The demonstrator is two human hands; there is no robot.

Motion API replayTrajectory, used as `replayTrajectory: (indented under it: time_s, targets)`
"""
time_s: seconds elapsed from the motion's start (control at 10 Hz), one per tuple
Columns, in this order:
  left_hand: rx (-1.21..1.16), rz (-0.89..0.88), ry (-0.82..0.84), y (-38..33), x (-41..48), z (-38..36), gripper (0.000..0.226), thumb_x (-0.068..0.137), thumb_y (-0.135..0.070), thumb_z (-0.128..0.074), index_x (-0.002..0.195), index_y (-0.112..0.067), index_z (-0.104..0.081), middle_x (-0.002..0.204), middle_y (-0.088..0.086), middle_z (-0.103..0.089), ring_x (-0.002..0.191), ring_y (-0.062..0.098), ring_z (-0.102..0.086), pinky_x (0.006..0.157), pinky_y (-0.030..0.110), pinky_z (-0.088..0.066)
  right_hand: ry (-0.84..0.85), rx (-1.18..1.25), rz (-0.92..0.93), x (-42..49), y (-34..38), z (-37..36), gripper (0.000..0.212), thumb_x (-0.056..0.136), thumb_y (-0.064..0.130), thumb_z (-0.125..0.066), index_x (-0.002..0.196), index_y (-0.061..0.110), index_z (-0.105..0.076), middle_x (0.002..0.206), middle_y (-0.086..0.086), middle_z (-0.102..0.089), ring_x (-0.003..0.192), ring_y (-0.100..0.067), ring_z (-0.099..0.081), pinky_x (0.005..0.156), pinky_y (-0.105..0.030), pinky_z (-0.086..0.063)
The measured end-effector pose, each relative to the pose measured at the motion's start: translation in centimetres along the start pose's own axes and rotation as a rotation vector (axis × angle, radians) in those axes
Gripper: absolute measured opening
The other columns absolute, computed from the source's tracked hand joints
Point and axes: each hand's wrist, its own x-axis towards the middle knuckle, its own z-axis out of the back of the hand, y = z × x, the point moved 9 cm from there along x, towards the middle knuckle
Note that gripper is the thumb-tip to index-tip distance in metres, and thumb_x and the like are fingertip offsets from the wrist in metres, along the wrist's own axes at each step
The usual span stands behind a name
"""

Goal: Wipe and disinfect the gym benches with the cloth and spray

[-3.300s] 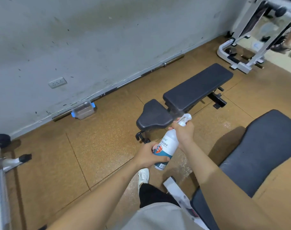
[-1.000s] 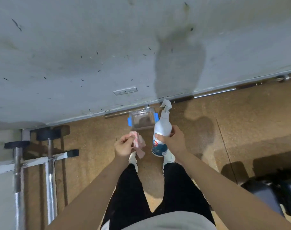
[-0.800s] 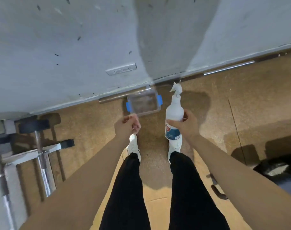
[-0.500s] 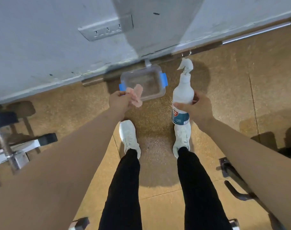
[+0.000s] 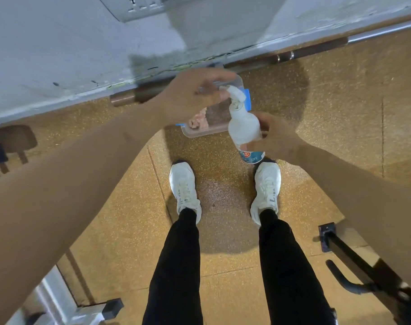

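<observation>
Spray bottle [image 5: 244,125]: one, white plastic, with round shoulders narrowing to a trigger nozzle and a blue and red label near the base. It sits in front of the container's right end, just beyond the right shoe; I cannot tell whether its base touches the floor.
Cloth [image 5: 198,118]: one, pale pink, soft and crumpled, lying inside the container towards its left end.
Container [image 5: 201,133]: one, clear plastic, rectangular with rounded corners and two blue clips, one at each short end. It stands on the floor at the foot of the wall.
Right hand [image 5: 277,137]: fingers and thumb are curled round the bottle's body, clamped on it.
Left hand [image 5: 195,95]: reaches over the container with its fingers stretched out and apart, blurred, holding nothing. Its fingertips overlap the nozzle, but I cannot tell whether they touch it.
Floor [image 5: 340,113]: tan, speckled, cork-like tiles with thin seams.
Shoes [image 5: 184,186]: two, white, laced, set apart below black trouser legs.
Barbell [image 5: 317,48]: one long metal bar, brownish with a silver stretch, lying along the base of the wall.
Wall [image 5: 59,55]: pale grey, scuffed, with one white socket plate [image 5: 139,8].
Bench frame [image 5: 352,261]: black metal tubing at lower right.
Rack [image 5: 59,301]: silver metal with a black end cap, at lower left.
</observation>
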Motion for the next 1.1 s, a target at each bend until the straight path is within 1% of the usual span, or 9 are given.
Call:
replayTrajectory:
  time_s: [0.1, 0.2, 0.3, 0.4, 0.5, 0.6, 0.7, 0.8, 1.1]
  targets:
    - [0.089, -0.021, -0.026, -0.3, 1.1, 0.3, 0.036, 0.097, -0.032, -0.062, 0.128, -0.014, -0.072, 0.109, 0.002, -0.076, 0.097, 0.015, -0.069, 0.096, 0.041, -0.049, 0.035, 0.024, 0.014, 0.8, 0.1, 0.0, 0.074, 0.072, 0.013, -0.09, 0.137, 0.026, -0.057, 0.121, 0.011, -0.066, 0.115, -0.01, -0.061, 0.098, -0.026, -0.05]
    - [0.213, -0.024, -0.098, -0.3, 1.6, 0.1, 0.038, 0.096, -0.037, -0.057, 0.116, -0.008, -0.072, 0.097, 0.011, -0.074, 0.088, 0.03, -0.066, 0.084, 0.048, -0.051, -0.01, 0.032, 0.013, 2.1, 0.0, 0.4, 0.073, 0.077, 0.013, -0.087, 0.141, 0.025, -0.054, 0.126, 0.012, -0.064, 0.118, -0.009, -0.059, 0.099, -0.026, -0.049]
    - [0.301, -0.02, -0.097, 1.0, 2.2, -1.7, 0.024, 0.102, -0.031, -0.06, 0.106, -0.009, -0.066, 0.088, 0.002, -0.066, 0.083, 0.026, -0.062, 0.079, 0.044, -0.05, -0.078, 0.087, -0.047, 3.0, -0.7, 1.0, 0.064, 0.084, 0.013, -0.082, 0.141, 0.024, -0.054, 0.117, 0.022, -0.061, 0.106, 0.004, -0.059, 0.084, -0.004, -0.046]
    - [0.405, 0.042, -0.097, 3.5, 3.0, -3.5, 0.022, 0.104, -0.032, -0.058, 0.106, -0.01, -0.063, 0.089, -0.002, -0.059, 0.086, 0.026, -0.059, 0.083, 0.044, -0.047, -0.139, 0.052, -0.112, 2.8, -2.8, 1.4, 0.046, 0.088, 0.017, -0.077, 0.132, 0.023, -0.062, 0.109, 0.017, -0.063, 0.096, 0.002, -0.06, 0.08, 0.001, -0.043]
    - [0.446, 0.108, -0.139, 5.2, 4.7, -4.3, 0.021, 0.104, -0.032, -0.056, 0.108, -0.012, -0.062, 0.093, -0.001, -0.061, 0.09, 0.026, -0.059, 0.087, 0.047, -0.048, -0.171, 0.045, -0.19, 2.1, -5.9, 1.1, 0.037, 0.089, 0.025, -0.076, 0.123, 0.017, -0.066, 0.118, -0.002, -0.068, 0.109, -0.019, -0.065, 0.096, -0.028, -0.052]
    - [0.486, 0.136, -0.114, 6.1, 7.0, -5.8, 0.019, 0.105, -0.028, -0.056, 0.106, -0.01, -0.064, 0.089, -0.001, -0.058, 0.086, 0.024, -0.056, 0.076, 0.036, -0.038, -0.166, 0.069, -0.238, 1.2, -8.7, 0.5, 0.035, 0.088, 0.024, -0.076, 0.121, 0.015, -0.067, 0.116, 0.001, -0.067, 0.109, -0.018, -0.064, 0.097, -0.03, -0.051]
    - [0.554, 0.194, -0.135, 7.8, 8.9, -6.7, 0.02, 0.106, -0.029, -0.053, 0.108, -0.012, -0.065, 0.091, -0.003, -0.057, 0.088, 0.02, -0.054, 0.076, 0.033, -0.03, -0.167, 0.095, -0.225, 0.9, -10.0, 0.4, 0.04, 0.089, 0.025, -0.076, 0.127, 0.019, -0.066, 0.114, 0.01, -0.064, 0.108, -0.011, -0.063, 0.093, -0.018, -0.043]
    - [0.508, 0.231, -0.09, 9.8, 10.2, -8.4, 0.019, 0.106, -0.027, -0.055, 0.113, -0.012, -0.064, 0.1, 0.003, -0.068, 0.096, 0.023, -0.062, 0.079, 0.038, -0.04, -0.162, 0.15, -0.234, 1.1, -11.3, 0.9, 0.04, 0.089, 0.024, -0.076, 0.128, 0.022, -0.065, 0.11, 0.013, -0.063, 0.105, -0.008, -0.062, 0.078, -0.002, -0.039]
    - [0.391, 0.314, -0.051, 9.2, 9.1, -11.3, 0.036, 0.093, -0.028, -0.071, 0.126, -0.019, -0.062, 0.117, 0.003, -0.068, 0.109, 0.024, -0.063, 0.087, 0.039, -0.05, -0.199, 0.114, -0.27, 0.0, -13.1, 3.0, 0.033, 0.089, 0.023, -0.075, 0.121, 0.023, -0.067, 0.102, 0.007, -0.067, 0.096, -0.01, -0.063, 0.071, -0.011, -0.041]
